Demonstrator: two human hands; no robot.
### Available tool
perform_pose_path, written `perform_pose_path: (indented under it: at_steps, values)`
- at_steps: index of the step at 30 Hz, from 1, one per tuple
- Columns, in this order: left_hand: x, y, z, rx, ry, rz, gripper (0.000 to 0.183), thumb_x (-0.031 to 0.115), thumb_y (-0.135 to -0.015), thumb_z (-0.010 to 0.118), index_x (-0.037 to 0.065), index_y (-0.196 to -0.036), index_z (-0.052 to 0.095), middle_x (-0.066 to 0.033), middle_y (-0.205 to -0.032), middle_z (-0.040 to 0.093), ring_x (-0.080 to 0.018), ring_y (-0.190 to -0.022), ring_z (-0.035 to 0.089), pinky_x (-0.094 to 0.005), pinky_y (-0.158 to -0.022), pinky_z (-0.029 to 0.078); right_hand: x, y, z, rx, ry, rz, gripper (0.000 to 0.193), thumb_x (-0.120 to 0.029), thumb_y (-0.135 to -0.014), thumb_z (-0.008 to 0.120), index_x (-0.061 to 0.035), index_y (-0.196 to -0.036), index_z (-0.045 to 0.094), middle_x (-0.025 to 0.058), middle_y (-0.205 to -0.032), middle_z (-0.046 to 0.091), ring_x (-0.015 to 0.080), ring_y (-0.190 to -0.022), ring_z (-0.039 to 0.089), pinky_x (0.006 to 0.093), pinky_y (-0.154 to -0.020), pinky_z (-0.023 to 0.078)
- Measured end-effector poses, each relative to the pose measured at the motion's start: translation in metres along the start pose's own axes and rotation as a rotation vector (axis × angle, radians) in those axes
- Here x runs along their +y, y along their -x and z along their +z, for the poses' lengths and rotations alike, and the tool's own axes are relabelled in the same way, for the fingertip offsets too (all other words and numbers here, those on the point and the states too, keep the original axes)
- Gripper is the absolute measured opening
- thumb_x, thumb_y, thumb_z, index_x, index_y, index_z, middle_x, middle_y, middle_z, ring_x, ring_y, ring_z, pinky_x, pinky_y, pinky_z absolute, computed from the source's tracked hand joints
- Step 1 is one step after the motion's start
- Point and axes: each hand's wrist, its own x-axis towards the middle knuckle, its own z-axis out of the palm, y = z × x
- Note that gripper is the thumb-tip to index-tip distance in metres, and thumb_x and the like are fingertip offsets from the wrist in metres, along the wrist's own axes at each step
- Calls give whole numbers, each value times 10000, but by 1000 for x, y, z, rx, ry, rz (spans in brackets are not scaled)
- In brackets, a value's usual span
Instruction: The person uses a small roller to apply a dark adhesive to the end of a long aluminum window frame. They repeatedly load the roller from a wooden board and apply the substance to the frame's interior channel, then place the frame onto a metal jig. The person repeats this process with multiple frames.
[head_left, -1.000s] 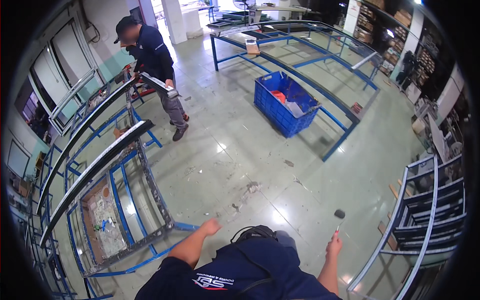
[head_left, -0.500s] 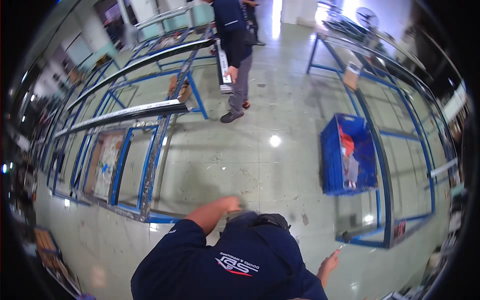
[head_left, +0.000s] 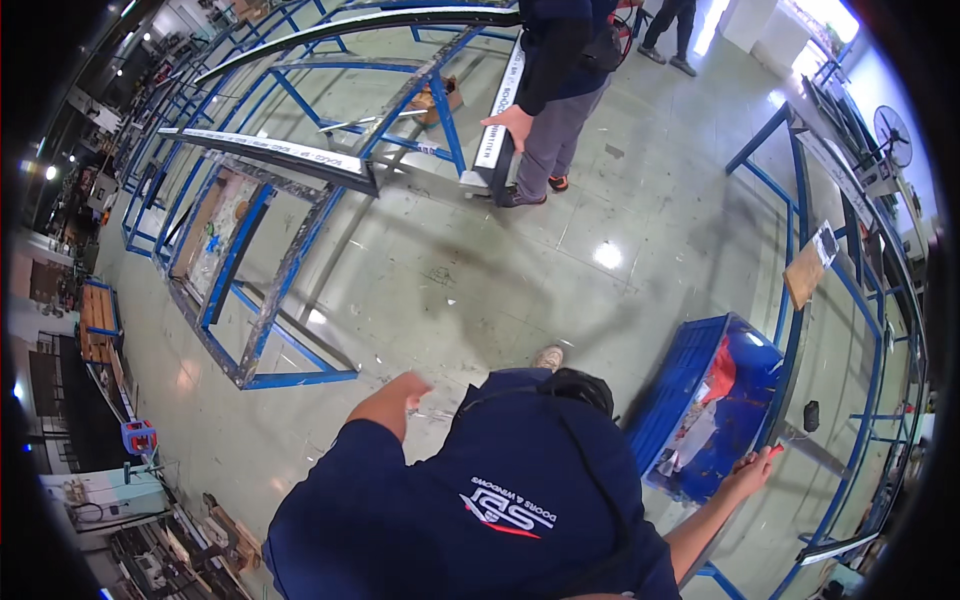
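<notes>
My right hand [head_left: 748, 474] is closed round a slim red-ended tool [head_left: 775, 451]; its exact kind is too small to make out. It hangs beside the right rim of a blue plastic crate [head_left: 660, 395], which holds red material and scraps. Just beyond it are a small black object [head_left: 811, 415] and a grey strip [head_left: 818, 452] by the blue metal frame. Out to my left, low over the floor, my left hand [head_left: 412, 390] is smeared by motion, and its fingers cannot be read. Nothing that it might hold can be seen.
Blue metal stands [head_left: 300, 378] carry long dark profiles [head_left: 270, 150] on the left. A co-worker's hand [head_left: 512, 125] rests on an upright profile [head_left: 497, 130]. At right stands another blue frame [head_left: 800, 215] with a cardboard piece [head_left: 806, 275]. A fan [head_left: 891, 137] stands behind.
I have come forward, and the view has turned. The crate and right frame are nearer. My right hand has swung forward to the crate with the red-ended tool; my left arm has lowered.
</notes>
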Motion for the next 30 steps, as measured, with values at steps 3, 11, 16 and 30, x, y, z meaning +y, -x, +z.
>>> perform_pose_path:
  at_steps: [3,11,16,30]
  values:
    - [171,-65,-55,308,-244,617,487,466,-899,628,-4,-859,748,-251,-901,731,-414,-875,712,-499,-830,547,6,-60,48,-65,-7,74,239,-259,-1015,648,-151,-883,481,-50,-653,470,29,-487,399,208,-398,287]
    - [589,9,-221,475,222,993,500,390,-916,714,50,-1266,607,-159,-986,734,-331,-878,713,-437,-792,550,-14,-258,173,-27,151,42,236,-285,-1009,639,-112,-904,517,-37,-659,462,49,-490,388,221,-405,290]
    - [633,-40,-209,553,227,722,518,440,-918,690,50,-1254,625,-167,-1126,716,-362,-1055,678,-453,-900,531,-20,-391,257,3,250,-16,271,-320,-1000,633,-79,-907,552,-12,-652,474,75,-477,391,253,-405,298]
    - [445,-90,-68,-65,54,65,389,376,-830,725,125,-1127,711,-153,-986,718,-310,-924,678,-470,-819,504,-21,-606,393,179,616,-190,444,-400,-982,607,12,-1131,680,65,-885,630,198,-794,561,383,-750,472]
